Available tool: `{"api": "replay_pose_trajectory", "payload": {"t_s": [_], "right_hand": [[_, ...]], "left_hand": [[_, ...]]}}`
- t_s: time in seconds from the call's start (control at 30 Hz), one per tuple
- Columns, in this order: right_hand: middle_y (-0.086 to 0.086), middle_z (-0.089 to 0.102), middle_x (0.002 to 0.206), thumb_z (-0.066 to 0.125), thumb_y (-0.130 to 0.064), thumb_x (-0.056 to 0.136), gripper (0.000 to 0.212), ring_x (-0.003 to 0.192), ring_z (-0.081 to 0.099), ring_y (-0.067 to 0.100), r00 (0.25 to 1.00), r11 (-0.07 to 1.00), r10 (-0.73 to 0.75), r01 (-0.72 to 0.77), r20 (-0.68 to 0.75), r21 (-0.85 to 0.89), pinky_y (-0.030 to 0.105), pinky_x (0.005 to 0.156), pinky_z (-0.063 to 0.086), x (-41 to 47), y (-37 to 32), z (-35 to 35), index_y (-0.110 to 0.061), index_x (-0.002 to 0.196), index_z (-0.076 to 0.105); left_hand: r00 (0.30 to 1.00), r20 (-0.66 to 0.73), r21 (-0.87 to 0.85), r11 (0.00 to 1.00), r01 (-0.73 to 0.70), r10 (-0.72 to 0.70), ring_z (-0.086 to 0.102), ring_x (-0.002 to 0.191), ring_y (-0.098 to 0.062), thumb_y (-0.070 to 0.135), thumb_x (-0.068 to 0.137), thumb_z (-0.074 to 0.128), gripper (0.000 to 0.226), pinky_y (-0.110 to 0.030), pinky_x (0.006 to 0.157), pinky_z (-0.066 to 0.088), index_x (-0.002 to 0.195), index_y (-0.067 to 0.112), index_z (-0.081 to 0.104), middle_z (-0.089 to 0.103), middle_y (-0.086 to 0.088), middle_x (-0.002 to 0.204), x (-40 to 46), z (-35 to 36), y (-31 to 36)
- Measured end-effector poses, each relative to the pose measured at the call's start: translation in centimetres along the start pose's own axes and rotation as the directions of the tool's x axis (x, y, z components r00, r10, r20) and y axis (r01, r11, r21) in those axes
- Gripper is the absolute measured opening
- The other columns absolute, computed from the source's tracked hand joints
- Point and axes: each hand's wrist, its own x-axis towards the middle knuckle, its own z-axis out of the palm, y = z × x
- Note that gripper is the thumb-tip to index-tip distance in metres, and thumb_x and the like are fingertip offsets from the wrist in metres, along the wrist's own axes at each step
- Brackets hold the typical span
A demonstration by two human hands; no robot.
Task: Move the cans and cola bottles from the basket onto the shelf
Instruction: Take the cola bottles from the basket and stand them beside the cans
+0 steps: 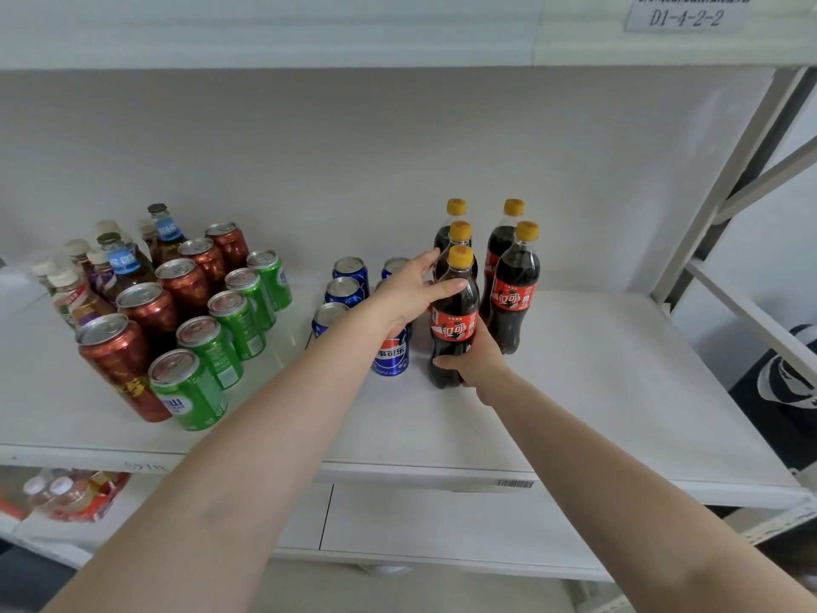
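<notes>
A cola bottle (455,320) with a yellow cap and red label stands on the white shelf (597,391), at the front of a cluster of several cola bottles (515,285). My right hand (479,356) wraps its lower body from the right. My left hand (411,289) grips its shoulder just below the cap, thumb across the front. Blue cola cans (349,276) stand in rows left of the bottles; one blue can (391,353) sits under my left wrist. The basket is out of view.
Red cans (128,360) and green cans (194,391) stand in rows at the shelf's left, with mixed drink bottles (119,263) behind them. A shelf upright (725,179) rises at the right. Bottled drinks (70,497) lie on the shelf below.
</notes>
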Motion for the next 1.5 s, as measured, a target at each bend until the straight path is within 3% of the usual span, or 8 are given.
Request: {"api": "replay_pose_trajectory", "payload": {"t_s": [0.63,0.93,1.13,1.23,1.3,1.4,1.43,1.5], "right_hand": [[0.005,0.045,0.145,0.076,-0.006,0.075,0.087,0.136,0.039,0.03,1.0,0.988,0.006,-0.01,-0.029,-0.152,0.045,0.109,0.036,3.1,-0.6,0.4,-0.019,0.147,0.028],[0.005,0.046,0.144,0.077,-0.006,0.075,0.087,0.135,0.041,0.031,0.999,0.99,-0.007,0.001,-0.045,-0.14,0.047,0.11,0.037,3.9,-0.2,0.6,-0.02,0.146,0.029],[0.004,0.044,0.147,0.078,-0.01,0.075,0.095,0.136,0.04,0.03,0.999,0.99,-0.026,0.02,-0.041,-0.142,0.05,0.11,0.037,3.5,0.8,0.5,-0.022,0.15,0.02],[0.006,0.042,0.148,0.079,-0.013,0.075,0.097,0.135,0.041,0.028,1.0,0.989,-0.007,0.003,-0.023,-0.149,0.045,0.109,0.039,2.6,1.8,0.0,-0.019,0.151,0.02],[0.01,0.043,0.146,0.079,-0.014,0.075,0.089,0.131,0.045,0.029,0.999,0.991,0.036,-0.038,-0.014,-0.131,0.042,0.104,0.043,2.1,2.8,-0.5,-0.014,0.148,0.028],[0.012,0.055,0.127,0.08,-0.015,0.075,0.063,0.108,0.057,0.024,0.997,0.997,0.058,-0.061,-0.05,-0.052,0.033,0.085,0.049,0.8,5.2,-2.6,-0.01,0.131,0.051],[0.011,0.058,0.121,0.08,-0.016,0.075,0.054,0.101,0.059,0.023,0.995,0.997,0.06,-0.063,-0.076,-0.039,0.034,0.083,0.05,0.6,5.9,-3.3,-0.01,0.124,0.057],[0.011,0.063,0.114,0.079,-0.014,0.075,0.04,0.09,0.062,0.022,0.989,0.998,0.056,-0.059,-0.139,-0.018,0.038,0.084,0.053,0.1,7.2,-5.1,-0.012,0.111,0.062]], "left_hand": [[0.999,-0.033,0.012,1.0,-0.014,0.015,0.033,0.141,-0.026,0.03,0.082,0.071,0.078,-0.054,0.111,0.034,0.148,0.028,0.029,0.031,-0.001,0.156,2.4,-0.3,-0.4],[0.999,-0.033,0.044,0.998,-0.038,0.039,0.033,0.141,-0.027,0.035,0.081,0.07,0.078,-0.055,0.111,0.033,0.148,0.03,0.03,0.029,-0.002,0.157,2.7,-0.5,-0.5],[0.995,-0.04,0.108,0.991,-0.083,0.088,0.039,0.137,-0.024,0.044,0.083,0.065,0.072,-0.052,0.11,0.037,0.147,0.03,0.032,0.039,-0.002,0.151,1.5,-0.2,-0.5],[0.99,-0.111,0.112,0.991,-0.076,0.089,0.037,0.139,-0.023,0.04,0.087,0.064,0.074,-0.046,0.111,0.036,0.149,0.022,0.028,0.034,-0.006,0.154,0.4,0.5,-0.6],[0.965,-0.234,0.088,0.991,-0.095,0.114,0.039,0.137,-0.02,0.036,0.087,0.065,0.072,-0.04,0.109,0.039,0.148,0.019,0.029,0.036,-0.006,0.152,-0.8,1.2,-0.6],[0.848,-0.466,0.078,0.966,-0.245,0.253,0.05,0.125,-0.014,0.024,0.086,0.068,0.057,-0.031,0.102,0.046,0.137,0.015,0.043,0.048,-0.003,0.14,-3.6,3.3,-0.6],[0.83,-0.483,0.043,0.954,-0.297,0.28,0.053,0.12,-0.012,0.019,0.086,0.068,0.051,-0.025,0.098,0.047,0.132,0.014,0.047,0.052,-0.002,0.135,-4.5,4.2,-0.5],[0.86,-0.414,-0.027,0.94,-0.34,0.299,0.057,0.11,-0.01,0.014,0.086,0.067,0.044,-0.012,0.09,0.047,0.127,0.01,0.05,0.057,-0.002,0.126,-6.2,6.6,-0.2]]}}
